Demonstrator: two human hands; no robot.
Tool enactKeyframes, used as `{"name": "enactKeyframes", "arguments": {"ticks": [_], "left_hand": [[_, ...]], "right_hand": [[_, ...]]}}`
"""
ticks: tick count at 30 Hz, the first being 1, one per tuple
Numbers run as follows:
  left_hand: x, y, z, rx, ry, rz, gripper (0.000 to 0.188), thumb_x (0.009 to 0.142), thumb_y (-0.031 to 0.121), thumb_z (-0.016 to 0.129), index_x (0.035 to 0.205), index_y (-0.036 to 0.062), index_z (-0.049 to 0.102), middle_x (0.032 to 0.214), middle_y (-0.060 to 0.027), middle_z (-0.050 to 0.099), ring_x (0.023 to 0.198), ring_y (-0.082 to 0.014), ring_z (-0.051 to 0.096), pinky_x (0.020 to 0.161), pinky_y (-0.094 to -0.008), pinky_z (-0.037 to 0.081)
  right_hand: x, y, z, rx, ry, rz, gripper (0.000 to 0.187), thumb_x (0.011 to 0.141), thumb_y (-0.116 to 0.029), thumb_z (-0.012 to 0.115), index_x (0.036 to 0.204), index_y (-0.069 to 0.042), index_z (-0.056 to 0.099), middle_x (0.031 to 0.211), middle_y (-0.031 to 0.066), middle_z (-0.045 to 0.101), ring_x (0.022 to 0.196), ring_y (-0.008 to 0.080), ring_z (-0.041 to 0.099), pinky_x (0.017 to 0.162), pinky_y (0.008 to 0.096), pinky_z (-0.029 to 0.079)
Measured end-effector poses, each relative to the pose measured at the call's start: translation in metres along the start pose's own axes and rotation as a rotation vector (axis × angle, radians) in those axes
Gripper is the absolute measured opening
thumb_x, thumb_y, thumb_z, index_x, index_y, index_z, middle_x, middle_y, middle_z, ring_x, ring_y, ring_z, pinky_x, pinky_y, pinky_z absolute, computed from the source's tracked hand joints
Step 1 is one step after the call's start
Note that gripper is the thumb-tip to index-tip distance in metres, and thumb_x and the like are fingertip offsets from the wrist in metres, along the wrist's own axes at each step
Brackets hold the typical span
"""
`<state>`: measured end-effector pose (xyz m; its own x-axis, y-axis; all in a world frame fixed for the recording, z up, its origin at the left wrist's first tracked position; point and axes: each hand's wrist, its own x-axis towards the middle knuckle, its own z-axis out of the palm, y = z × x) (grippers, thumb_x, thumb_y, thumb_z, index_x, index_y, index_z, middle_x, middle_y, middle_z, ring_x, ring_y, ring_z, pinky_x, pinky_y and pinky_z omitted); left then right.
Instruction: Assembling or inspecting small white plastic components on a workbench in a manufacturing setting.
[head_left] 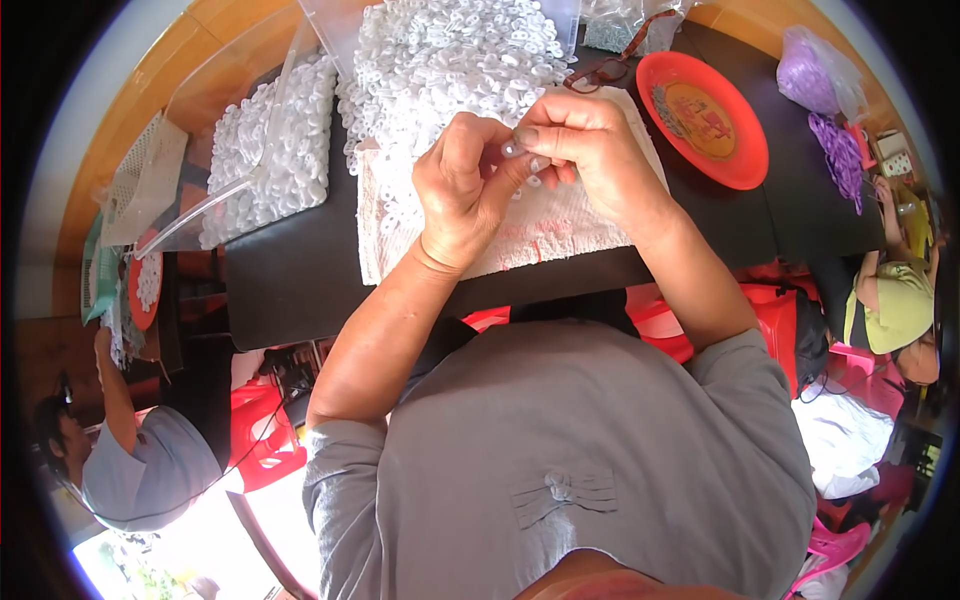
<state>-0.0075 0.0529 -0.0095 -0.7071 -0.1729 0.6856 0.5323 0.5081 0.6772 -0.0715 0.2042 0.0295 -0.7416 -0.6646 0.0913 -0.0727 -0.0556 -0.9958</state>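
My left hand (458,185) and my right hand (595,150) meet over a cream cloth (590,238). Both are closed, thumbs and fingertips pinched together around a small white plastic piece (511,150). Its far side is hidden by my fingers. Just beyond my hands spreads a heap of small white ring-shaped plastic pieces (430,75), spilling from a clear bin onto the cloth. To the right, a red oval plate (745,165) holds a small pile of thin greyish bits (672,115), too small to name.
At the left, a clear container (265,150) holds more white pieces. Brown-framed glasses (600,78) lie by the heap. A bag with purple contents (808,75) stands at the far right. One co-worker (150,470) sits at left, another (890,305) at right.
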Motion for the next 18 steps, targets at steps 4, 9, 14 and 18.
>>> {"name": "enactKeyframes", "arguments": {"ticks": [4, 9, 14, 18], "left_hand": [[0.004, -0.004, -0.002, -0.037, -0.026, -0.015, 0.028, 0.073, 0.004, 0.082, 0.09, 0.0036, 0.06, 0.075, -0.0003, 0.06, 0.064, -0.007, 0.055, 0.058, -0.022, 0.046], [0.006, 0.0, -0.001, -0.197, -0.046, -0.138, 0.027, 0.073, 0.004, 0.081, 0.09, 0.0036, 0.06, 0.077, 0.0008, 0.061, 0.067, -0.006, 0.056, 0.061, -0.0214, 0.047], [0.004, -0.002, -0.001, -0.172, -0.057, -0.165, 0.026, 0.074, 0.003, 0.081, 0.091, 0.0034, 0.061, 0.078, 0.0004, 0.063, 0.069, -0.0059, 0.057, 0.062, -0.0212, 0.048], [0.004, -0.004, 0.001, -0.136, -0.077, -0.154, 0.025, 0.074, 0.002, 0.08, 0.091, 0.0029, 0.061, 0.079, -0.0003, 0.064, 0.07, -0.0069, 0.059, 0.063, -0.022, 0.049]], "right_hand": [[0.0, 0.005, 0.002, 0.091, 0.059, 0.021, 0.016, 0.089, -0.016, 0.062, 0.081, -0.002, 0.065, 0.069, -0.0006, 0.057, 0.057, 0.0051, 0.048, 0.053, 0.0202, 0.037], [0.001, 0.0, 0.0, 0.007, 0.083, -0.021, 0.015, 0.089, -0.015, 0.062, 0.083, -0.002, 0.066, 0.069, -0.0018, 0.057, 0.059, 0.0045, 0.048, 0.055, 0.0199, 0.037], [0.006, 0.004, -0.008, -0.127, 0.051, -0.093, 0.014, 0.087, -0.014, 0.065, 0.082, -0.001, 0.067, 0.067, -0.0021, 0.058, 0.062, 0.0043, 0.052, 0.057, 0.0198, 0.037], [0.006, 0.004, -0.011, -0.145, 0.047, -0.091, 0.015, 0.087, -0.014, 0.066, 0.08, -0.001, 0.066, 0.066, -0.0017, 0.058, 0.06, 0.0046, 0.052, 0.055, 0.0204, 0.038]]}}
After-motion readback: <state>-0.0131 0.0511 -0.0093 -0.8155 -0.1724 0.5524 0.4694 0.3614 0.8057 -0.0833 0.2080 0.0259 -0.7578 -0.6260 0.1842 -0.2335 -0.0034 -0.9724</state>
